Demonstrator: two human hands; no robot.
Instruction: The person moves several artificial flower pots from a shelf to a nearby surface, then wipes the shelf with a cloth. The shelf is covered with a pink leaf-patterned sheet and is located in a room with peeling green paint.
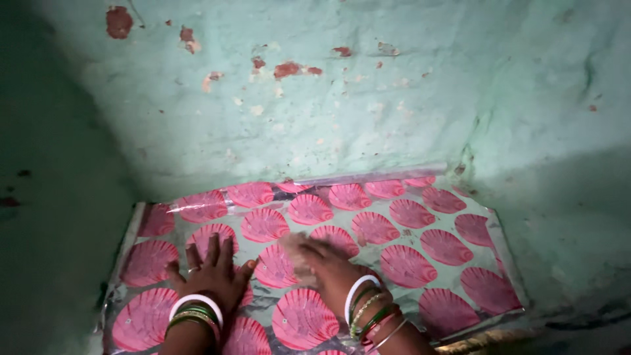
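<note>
A shiny plastic sheet (420,230) with a silver ground and pink shell shapes lines the floor of a wall niche. My left hand (211,273) lies flat on the sheet with its fingers spread, pressing it down near the front left. My right hand (322,263) rests on the middle of the sheet; it is blurred, and something pale like a cloth seems bunched under its fingers. Both wrists wear white, green and gold bangles.
A pale green plastered wall (342,98) with chipped red patches rises behind the sheet. Dark green side walls (52,230) close the niche left and right. The sheet's back edge (368,177) curls up against the wall.
</note>
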